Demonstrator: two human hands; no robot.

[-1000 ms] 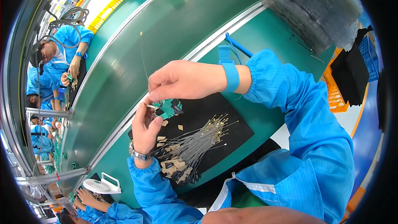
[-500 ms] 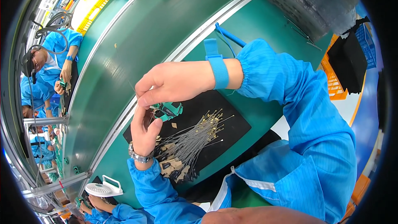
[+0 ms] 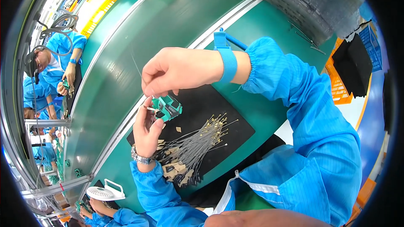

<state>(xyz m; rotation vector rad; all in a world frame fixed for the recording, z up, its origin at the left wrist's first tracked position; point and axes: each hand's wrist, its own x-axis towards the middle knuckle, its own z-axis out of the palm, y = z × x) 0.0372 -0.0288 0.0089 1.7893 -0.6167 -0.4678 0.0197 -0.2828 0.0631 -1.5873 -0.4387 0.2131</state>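
My left hand (image 3: pixel 147 136), with a metal watch at its wrist, grips a small green plastic part (image 3: pixel 169 108) with dark pieces in it between thumb and fingers. Just above it, my right hand (image 3: pixel 174 72) has thumb and forefinger pinched together close to the part's far edge. A thin wire (image 3: pixel 135 62) sticks out from these fingertips over the metal strip; its other end is hidden. A blue wrist strap (image 3: pixel 227 68) circles my right wrist. Below the hands, a bundle of thin grey cables (image 3: pixel 198 138) with gold-coloured ends and tan paper tags lies on a black mat (image 3: pixel 229 136).
A metal rail (image 3: pixel 202 38) divides my green bench from a long green surface beyond. At the back right stands a grey plastic-wrapped block (image 3: pixel 307 6), with thin rods beside it. A white fan (image 3: pixel 105 191) is at lower left. Co-workers in blue (image 3: pixel 63 46) sit on the left.
My right hand has risen slightly and drawn a little apart from the left, so more of the green part shows. The thin wire has swung with it. My left hand keeps its hold.
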